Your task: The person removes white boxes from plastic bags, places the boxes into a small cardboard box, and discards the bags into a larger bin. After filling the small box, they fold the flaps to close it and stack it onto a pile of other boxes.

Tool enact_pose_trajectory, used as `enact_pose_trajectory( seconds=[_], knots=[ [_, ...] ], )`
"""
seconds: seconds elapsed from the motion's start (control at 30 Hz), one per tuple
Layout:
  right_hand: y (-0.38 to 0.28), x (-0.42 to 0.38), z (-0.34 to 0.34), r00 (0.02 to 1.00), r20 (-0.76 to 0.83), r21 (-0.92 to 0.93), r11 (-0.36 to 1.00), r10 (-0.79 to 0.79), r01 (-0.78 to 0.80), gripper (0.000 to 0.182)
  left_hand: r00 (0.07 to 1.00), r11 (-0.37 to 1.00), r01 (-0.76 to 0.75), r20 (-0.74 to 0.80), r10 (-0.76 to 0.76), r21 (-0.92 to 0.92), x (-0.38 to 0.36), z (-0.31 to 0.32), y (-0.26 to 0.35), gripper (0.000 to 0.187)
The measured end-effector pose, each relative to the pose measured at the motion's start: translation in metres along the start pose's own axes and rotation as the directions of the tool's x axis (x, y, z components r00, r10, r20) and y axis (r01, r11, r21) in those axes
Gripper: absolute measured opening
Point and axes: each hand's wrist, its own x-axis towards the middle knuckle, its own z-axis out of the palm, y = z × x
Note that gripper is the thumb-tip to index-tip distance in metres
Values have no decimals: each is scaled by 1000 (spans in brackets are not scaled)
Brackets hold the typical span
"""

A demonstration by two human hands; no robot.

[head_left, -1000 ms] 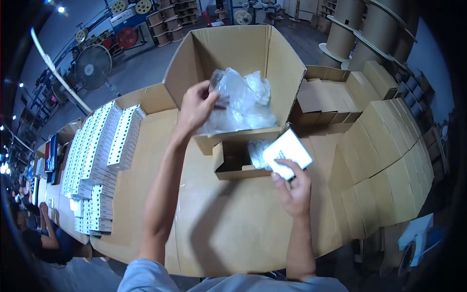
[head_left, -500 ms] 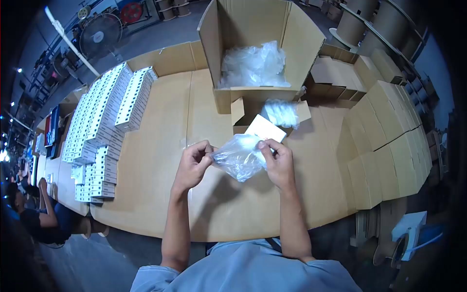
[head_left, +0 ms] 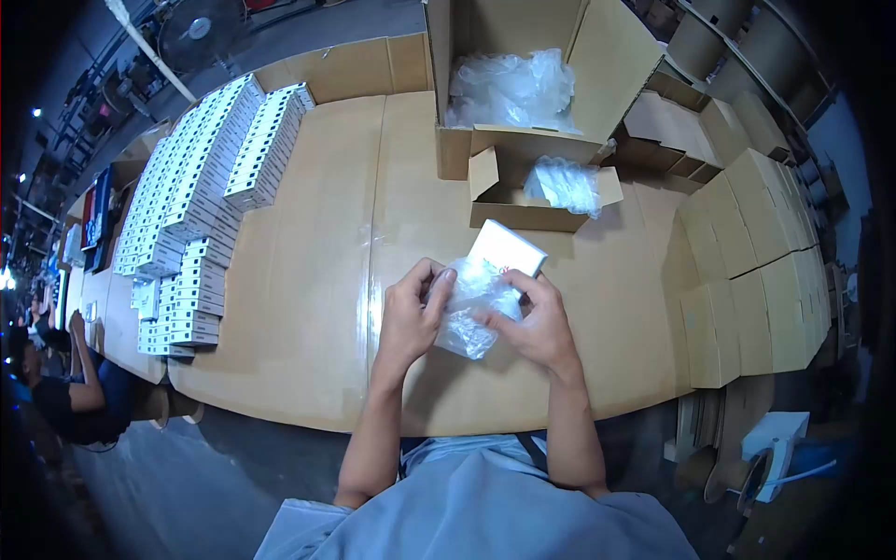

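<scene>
Left hand: your fingers pinch the plastic bag, at near side of the white box.
Right hand: your fingers hold this white box.
Plastic bag: spread it gently, without tearing.

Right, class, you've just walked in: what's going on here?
Someone is handling a clear plastic bag and a white box over a cardboard-covered table. The left hand grips the bag; the right hand holds the box at its lower end, against the bag. Whether the box is partly inside the bag is hard to tell. Beyond them sits a small carton with clear plastic in it, in front of a large carton holding crumpled plastic. Small white boxes are stacked at the left.
</scene>
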Motion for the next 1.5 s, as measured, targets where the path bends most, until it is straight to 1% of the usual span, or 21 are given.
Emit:
enact_pose_trajectory(
  seconds=[0.07,0.17,0.27,0.3,0.43,0.5,0.57,0.63,0.7,0.73,0.8,0.83,0.93,0.97,1.03,1.07,1.1,1.2,1.23,1.4,1.5],
  knots=[
    [0,-6,-6,997,73,-144,989,-19,29,27,999,992,-10,-49,4,-122,-4,5,-5,23],
    [6,-9,-7,979,46,342,917,200,-204,25,996,981,2,-92,-20,-193,-8,7,-5,21],
    [13,1,-13,969,-94,403,899,228,-173,22,985,971,-50,-170,10,-235,-10,11,-15,19],
    [10,4,-8,935,-206,525,839,289,-144,20,978,965,-57,-208,3,-257,-11,15,-15,19],
    [9,-8,8,944,-165,508,845,285,-166,24,939,964,-104,-345,15,-243,-14,25,-18,19],
    [19,-22,24,982,-85,352,927,170,-130,23,916,969,-136,-400,42,-209,-12,31,-19,18],
    [25,-33,34,988,-8,218,964,157,-151,22,896,967,-167,-440,67,-195,-11,35,-14,17],
    [27,-41,39,969,41,107,963,244,-247,22,896,956,-142,-444,15,-255,-5,28,-22,19],
    [23,-39,34,956,70,220,930,285,-293,21,907,927,-122,-419,-40,-355,3,13,-22,16],
    [22,-39,31,948,89,274,908,304,-317,22,910,944,-98,-412,-42,-314,4,7,-24,15],
    [27,-39,27,959,99,196,940,266,-280,26,914,971,-54,-403,-46,-232,6,1,-28,14],
    [26,-38,26,960,91,135,952,264,-275,26,853,973,-216,-500,147,-83,10,4,-28,27],
    [18,-36,25,966,35,58,964,257,-259,28,746,826,-396,-384,545,402,3,-7,-11,50],
    [15,-36,25,967,14,50,966,255,-255,29,716,769,-445,-333,613,460,3,-8,-4,56],
    [13,-36,20,960,30,15,960,277,-278,30,754,680,-459,-154,639,572,1,-11,22,49],
    [13,-35,19,957,38,-2,958,287,-287,30,767,627,-471,-63,638,621,1,-10,30,45],
    [17,-37,21,958,22,14,958,285,-286,30,772,648,-461,-87,630,606,4,-5,29,33],
    [19,-39,22,956,-32,47,956,292,-290,28,757,616,-523,-12,653,589,10,-2,15,27],
    [16,-40,19,960,-21,-20,960,280,-280,27,774,648,-505,-33,633,571,7,1,20,21],
    [0,-36,1,982,19,-298,938,190,-175,23,888,731,-442,138,439,519,2,-6,28,15],
    [3,-31,-4,972,-13,-226,947,233,-230,21,922,779,-377,284,263,501,1,-15,31,12]
  ],
)
